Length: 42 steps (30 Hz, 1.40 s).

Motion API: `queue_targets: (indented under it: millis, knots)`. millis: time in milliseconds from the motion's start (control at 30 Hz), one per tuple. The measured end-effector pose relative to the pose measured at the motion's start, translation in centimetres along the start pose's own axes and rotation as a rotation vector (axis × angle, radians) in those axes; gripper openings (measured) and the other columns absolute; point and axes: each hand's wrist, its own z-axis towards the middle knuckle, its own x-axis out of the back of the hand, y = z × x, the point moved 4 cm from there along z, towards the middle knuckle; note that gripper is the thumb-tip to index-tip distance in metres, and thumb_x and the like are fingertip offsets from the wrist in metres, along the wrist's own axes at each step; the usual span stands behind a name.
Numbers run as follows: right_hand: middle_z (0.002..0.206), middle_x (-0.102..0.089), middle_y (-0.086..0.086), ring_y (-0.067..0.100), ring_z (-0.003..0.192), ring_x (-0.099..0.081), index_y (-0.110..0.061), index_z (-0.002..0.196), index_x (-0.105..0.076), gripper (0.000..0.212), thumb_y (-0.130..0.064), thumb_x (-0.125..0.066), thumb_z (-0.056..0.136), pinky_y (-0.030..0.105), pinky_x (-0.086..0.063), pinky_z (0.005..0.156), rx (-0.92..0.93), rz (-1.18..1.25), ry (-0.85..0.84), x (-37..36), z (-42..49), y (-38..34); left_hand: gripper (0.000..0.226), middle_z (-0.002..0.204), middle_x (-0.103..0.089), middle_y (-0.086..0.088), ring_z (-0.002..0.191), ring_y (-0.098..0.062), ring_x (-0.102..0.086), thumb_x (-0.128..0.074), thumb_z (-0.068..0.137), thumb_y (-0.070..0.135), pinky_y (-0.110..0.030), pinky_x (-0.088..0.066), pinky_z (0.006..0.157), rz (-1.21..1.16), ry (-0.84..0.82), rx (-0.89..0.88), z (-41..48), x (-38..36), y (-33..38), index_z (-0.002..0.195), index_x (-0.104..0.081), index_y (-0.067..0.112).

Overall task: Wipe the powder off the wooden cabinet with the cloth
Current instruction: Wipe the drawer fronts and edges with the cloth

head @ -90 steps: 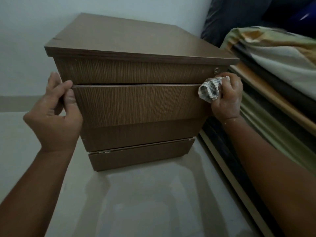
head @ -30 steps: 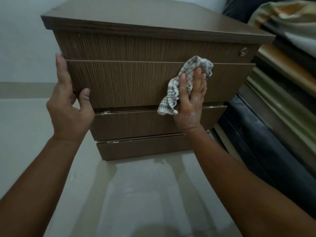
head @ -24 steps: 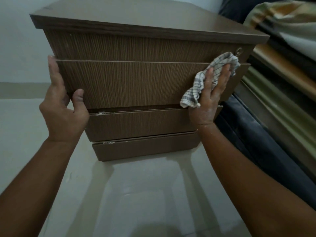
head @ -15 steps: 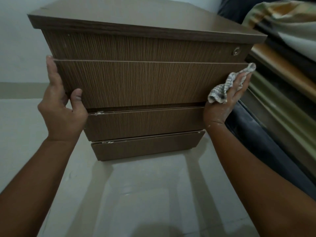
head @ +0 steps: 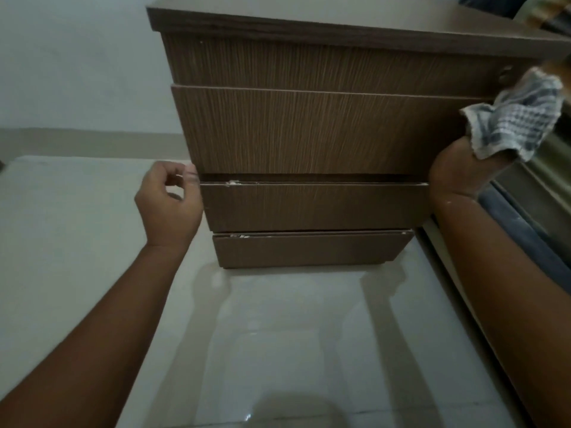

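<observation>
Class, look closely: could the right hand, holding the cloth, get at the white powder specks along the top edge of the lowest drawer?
Probably yes. The right hand and cloth are at the cabinet's right edge; nothing blocks the powder specks.

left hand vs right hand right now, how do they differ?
The left hand is bare and loosely curled; the right hand holds the checked cloth, which covers most of it. The left hand sits low beside the cabinet's left edge, at the gap above the middle drawer; the right hand is higher, at the cabinet's right edge. Both are close to the cabinet front.
</observation>
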Motion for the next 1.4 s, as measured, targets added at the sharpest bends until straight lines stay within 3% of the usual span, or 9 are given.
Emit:
queue_targets:
  millis: [133, 300, 367, 533, 767, 1000, 1167, 1300, 1400]
  knots:
    - [0.136, -0.045, 0.047, 0.043, 0.136, -0.044, 0.022, 0.133, -0.043, 0.062, -0.028, -0.045, 0.097, 0.028, -0.020, 0.123, 0.433, -0.034, -0.161, -2.4, -6.5, -5.4, 0.017, 0.096, -0.064, -0.009, 0.072, -0.015, -0.059, -0.061, 0.095, 0.022, -0.026, -0.046, 0.064, 0.126, -0.175, -0.105, -1.7, -0.4, -0.2, 0.098, -0.067, 0.007]
    - [0.139, -0.050, 0.029, 0.021, 0.138, -0.050, 0.006, 0.135, -0.047, 0.065, -0.042, -0.063, 0.095, 0.003, -0.029, 0.105, 0.240, 0.150, -0.804, -5.9, -16.0, -6.5, 0.018, 0.108, -0.061, -0.008, 0.079, -0.016, -0.059, -0.062, 0.094, 0.023, -0.018, -0.043, 0.074, 0.158, -0.250, -0.035, -2.1, -0.5, 0.2, 0.104, -0.066, 0.008]
    - [0.134, -0.047, 0.032, 0.013, 0.129, -0.056, -0.009, 0.134, -0.045, 0.059, -0.045, -0.065, 0.092, 0.018, -0.044, 0.106, 0.291, 0.360, -0.765, -6.1, -17.7, -8.1, 0.016, 0.108, -0.061, -0.008, 0.083, -0.015, -0.059, -0.063, 0.093, 0.020, -0.012, -0.040, 0.075, 0.146, -0.255, -0.030, -2.3, -0.4, 0.3, 0.105, -0.065, 0.008]
    - [0.132, -0.049, 0.031, 0.041, 0.125, -0.053, -0.034, 0.136, -0.043, 0.056, -0.025, -0.065, 0.086, 0.054, -0.048, 0.108, 0.546, 0.456, -0.706, -6.6, -19.7, -10.1, 0.016, 0.106, -0.061, -0.009, 0.095, -0.009, -0.054, -0.066, 0.090, 0.013, -0.019, -0.042, 0.075, 0.111, -0.256, -0.052, -2.8, 0.0, 0.6, 0.103, -0.063, 0.006]
    - [0.134, -0.054, 0.023, 0.033, 0.128, -0.053, 0.002, 0.135, -0.055, 0.062, -0.031, -0.072, 0.085, 0.052, -0.047, 0.106, 0.752, 0.256, -0.771, -8.8, -21.5, -10.1, 0.015, 0.101, -0.063, -0.009, 0.094, -0.012, -0.057, -0.064, 0.085, 0.007, -0.030, -0.052, 0.070, 0.051, -0.252, -0.087, -3.2, 0.8, 0.7, 0.099, -0.063, 0.004]
    - [0.138, -0.058, 0.009, 0.024, 0.125, -0.055, -0.017, 0.140, -0.056, 0.062, -0.039, -0.071, 0.084, 0.046, -0.046, 0.105, 0.946, -0.136, -0.839, -10.3, -25.0, -10.8, 0.053, 0.129, -0.066, -0.013, 0.119, -0.018, -0.063, -0.074, 0.088, 0.022, -0.025, -0.048, 0.105, -0.009, -0.362, -0.122, -4.4, 0.8, 0.9, 0.133, -0.058, 0.001]
    - [0.118, -0.066, 0.005, 0.023, 0.105, -0.062, -0.020, 0.132, -0.061, 0.048, -0.040, -0.062, 0.089, 0.043, -0.051, 0.092, 0.897, -0.297, -0.770, -11.7, -25.4, -11.5, 0.065, 0.115, -0.071, -0.016, 0.102, -0.013, -0.063, -0.073, 0.087, 0.026, 0.002, -0.036, 0.096, 0.007, -0.317, -0.026, -4.5, 0.5, 0.4, 0.140, -0.050, -0.004]
    - [0.104, -0.066, 0.005, 0.021, 0.091, -0.062, -0.020, 0.117, -0.067, 0.039, -0.045, -0.067, 0.088, 0.039, -0.050, 0.080, 0.960, -0.321, -0.673, -11.9, -25.6, -11.0, 0.066, 0.118, -0.070, -0.021, 0.100, -0.016, -0.066, -0.074, 0.088, 0.020, 0.003, -0.035, 0.097, 0.041, -0.318, -0.089, -4.6, 0.3, 0.0, 0.142, -0.046, -0.005]
    - [0.104, -0.067, 0.008, 0.024, 0.092, -0.062, -0.017, 0.116, -0.068, 0.033, -0.036, -0.064, 0.090, 0.040, -0.049, 0.080, 0.993, -0.301, -0.604, -10.9, -24.7, -10.0, 0.061, 0.141, -0.053, -0.028, 0.128, -0.030, -0.057, -0.067, 0.089, 0.022, -0.008, -0.034, 0.110, 0.041, -0.320, -0.181, -4.7, 0.2, -0.2, 0.138, -0.049, -0.010]
